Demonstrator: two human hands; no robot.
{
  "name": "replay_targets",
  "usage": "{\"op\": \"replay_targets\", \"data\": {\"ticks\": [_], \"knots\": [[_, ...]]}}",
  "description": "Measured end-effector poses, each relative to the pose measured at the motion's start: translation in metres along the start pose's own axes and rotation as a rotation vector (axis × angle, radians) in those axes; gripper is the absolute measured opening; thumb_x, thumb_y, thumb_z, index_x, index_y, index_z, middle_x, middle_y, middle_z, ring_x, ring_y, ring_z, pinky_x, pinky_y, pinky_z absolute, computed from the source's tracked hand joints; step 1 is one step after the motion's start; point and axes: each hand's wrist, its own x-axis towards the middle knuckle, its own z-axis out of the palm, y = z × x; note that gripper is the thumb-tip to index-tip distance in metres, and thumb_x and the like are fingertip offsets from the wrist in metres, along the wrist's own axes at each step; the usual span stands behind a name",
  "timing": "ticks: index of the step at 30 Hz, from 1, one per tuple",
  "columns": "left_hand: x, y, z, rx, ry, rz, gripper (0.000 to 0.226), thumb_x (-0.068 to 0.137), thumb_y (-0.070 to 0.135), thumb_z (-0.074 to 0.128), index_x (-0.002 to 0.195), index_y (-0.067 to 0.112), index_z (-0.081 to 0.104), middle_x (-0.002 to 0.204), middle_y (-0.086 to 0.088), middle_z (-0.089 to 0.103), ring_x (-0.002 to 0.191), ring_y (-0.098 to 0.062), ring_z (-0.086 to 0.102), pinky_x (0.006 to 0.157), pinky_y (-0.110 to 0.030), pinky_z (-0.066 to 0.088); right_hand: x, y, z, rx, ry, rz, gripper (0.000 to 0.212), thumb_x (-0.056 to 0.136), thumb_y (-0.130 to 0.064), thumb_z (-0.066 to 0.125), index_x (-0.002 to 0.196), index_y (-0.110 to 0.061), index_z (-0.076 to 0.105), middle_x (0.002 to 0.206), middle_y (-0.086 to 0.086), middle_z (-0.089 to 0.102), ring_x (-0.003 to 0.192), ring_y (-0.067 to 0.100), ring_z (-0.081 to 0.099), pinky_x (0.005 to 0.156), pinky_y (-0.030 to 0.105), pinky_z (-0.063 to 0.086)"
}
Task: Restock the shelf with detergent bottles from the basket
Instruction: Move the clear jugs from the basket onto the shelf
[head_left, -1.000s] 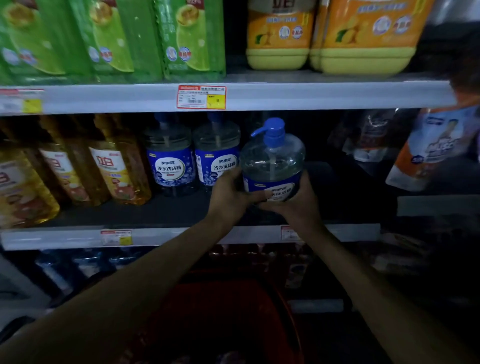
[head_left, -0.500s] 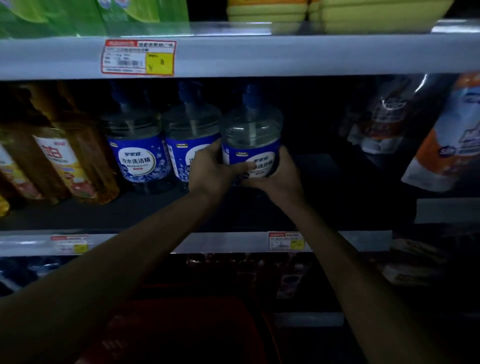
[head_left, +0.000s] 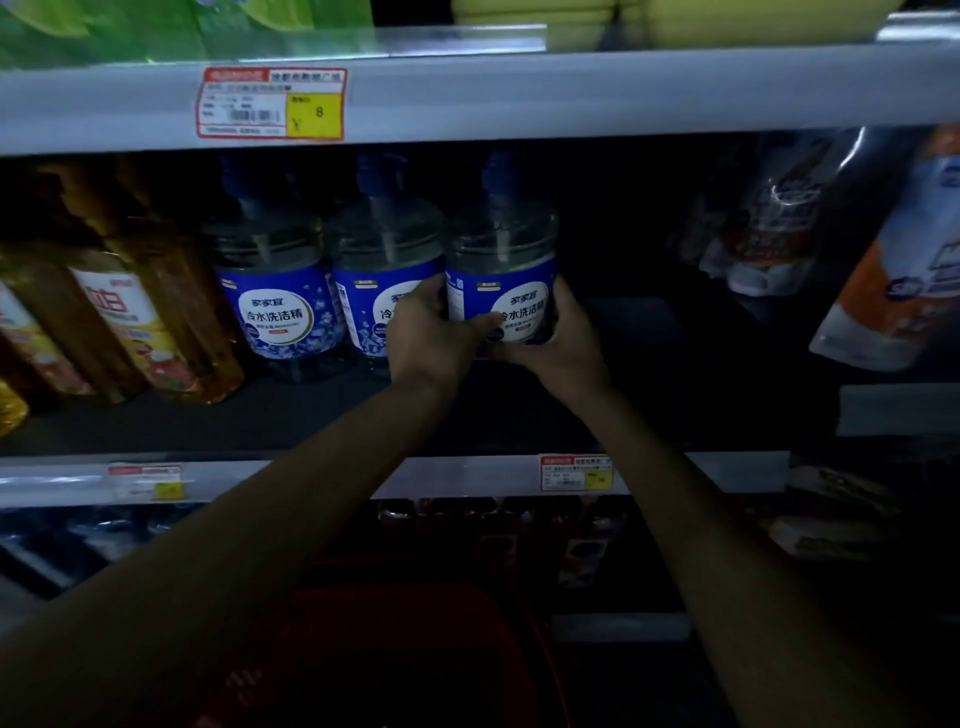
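A clear detergent bottle with a blue label and blue pump stands on the dark middle shelf, third in a row. My left hand grips its lower left side and my right hand cups its lower right side. Two matching bottles, one and another, stand just left of it, touching. The red basket sits low in the dark below my forearms; its contents are not visible.
Amber bottles fill the shelf's left part. Pouches hang or lean at the right, with dark bare shelf space between them and the held bottle. A price tag is on the upper shelf edge; green and yellow containers stand above.
Both hands carried the bottle from in front of the shelf edge back into the shelf, beside the two matching bottles. The camera moved closer and tilted down.
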Motion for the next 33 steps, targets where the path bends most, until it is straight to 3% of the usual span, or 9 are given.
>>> {"op": "replay_targets", "data": {"ticks": [1,4,6,11,15,20,24,28,33], "knots": [[-0.002,0.000,-0.002,0.004,-0.018,-0.001,0.051,0.080,0.013,0.088,0.126,0.012,0.068,0.112,0.007,0.073,0.086,0.002,0.068,0.070,-0.009,0.056,-0.002,-0.001,0.001,-0.023,0.012,0.010,0.095,0.066,-0.025,0.094,0.145,-0.024,0.043,0.132,0.000,0.062,0.117,0.015,0.061,0.099,0.031,0.049],[-0.008,-0.005,-0.008,-0.014,-0.073,-0.031,0.053,0.077,0.008,0.088,0.126,0.010,0.069,0.119,-0.003,0.076,0.103,-0.013,0.073,0.089,-0.037,0.063,-0.009,-0.005,0.003,-0.093,0.032,0.071,0.097,0.068,-0.027,0.093,0.148,-0.026,0.039,0.133,-0.001,0.062,0.118,0.017,0.060,0.101,0.035,0.050],[-0.016,-0.007,-0.015,0.012,-0.118,-0.072,0.051,0.080,0.006,0.086,0.127,0.011,0.068,0.120,-0.004,0.076,0.109,-0.016,0.072,0.097,-0.044,0.060,-0.018,-0.009,0.004,-0.135,0.022,0.110,0.098,0.068,-0.028,0.092,0.150,-0.025,0.037,0.133,0.001,0.061,0.118,0.019,0.060,0.100,0.035,0.050],[-0.042,-0.005,-0.040,0.117,-0.252,-0.137,0.055,0.083,0.008,0.084,0.133,0.009,0.062,0.122,-0.004,0.070,0.117,-0.020,0.065,0.102,-0.033,0.052,-0.052,-0.033,-0.005,-0.153,-0.009,0.141,0.101,0.066,-0.024,0.093,0.150,-0.022,0.037,0.141,0.001,0.059,0.125,0.020,0.058,0.104,0.041,0.050],[-0.073,0.004,-0.072,0.330,-0.362,-0.015,0.059,0.087,0.019,0.082,0.142,0.016,0.059,0.135,-0.004,0.068,0.124,-0.023,0.063,0.100,-0.029,0.050,-0.082,-0.065,-0.020,-0.248,-0.066,0.149,0.104,0.069,-0.021,0.091,0.154,-0.025,0.032,0.149,-0.005,0.051,0.132,0.015,0.050,0.108,0.036,0.045],[-0.109,0.024,-0.124,0.583,-0.503,0.098,0.081,0.081,0.052,0.068,0.154,0.032,0.039,0.147,-0.002,0.056,0.127,-0.027,0.060,0.100,-0.043,0.055,-0.120,-0.112,-0.018,-0.372,-0.066,0.111,0.087,0.074,-0.030,0.087,0.148,-0.025,0.043,0.146,-0.001,0.055,0.133,0.023,0.050,0.106,0.040,0.046],[-0.135,0.043,-0.172,0.750,-0.544,0.162,0.083,0.089,0.050,0.070,0.158,0.030,0.030,0.154,-0.006,0.044,0.136,-0.031,0.050,0.102,-0.050,0.052,-0.155,-0.137,-0.004,-0.469,-0.156,0.073,0.100,0.061,-0.061,0.077,0.148,-0.032,0.038,0.144,0.004,0.052,0.128,0.022,0.055,0.104,0.043,0.050],[-0.157,0.058,-0.217,0.879,-0.576,0.209,0.080,0.092,0.052,0.069,0.157,0.025,0.032,0.157,-0.007,0.038,0.142,-0.032,0.043,0.108,-0.051,0.046,-0.195,-0.174,-0.008,-0.560,-0.251,0.014,0.095,0.072,-0.052,0.081,0.151,-0.036,0.031,0.149,0.005,0.040,0.135,0.021,0.044,0.110,0.045,0.045],[-0.176,0.069,-0.262,0.927,-0.497,0.277,0.069,0.094,0.053,0.065,0.152,0.026,0.040,0.156,-0.002,0.041,0.137,-0.024,0.046,0.105,-0.039,0.043,-0.243,-0.195,-0.026,-0.599,-0.231,0.006,0.098,0.081,-0.051,0.079,0.159,-0.030,0.023,0.153,-0.001,0.034,0.137,0.014,0.041,0.107,0.027,0.039]]}}
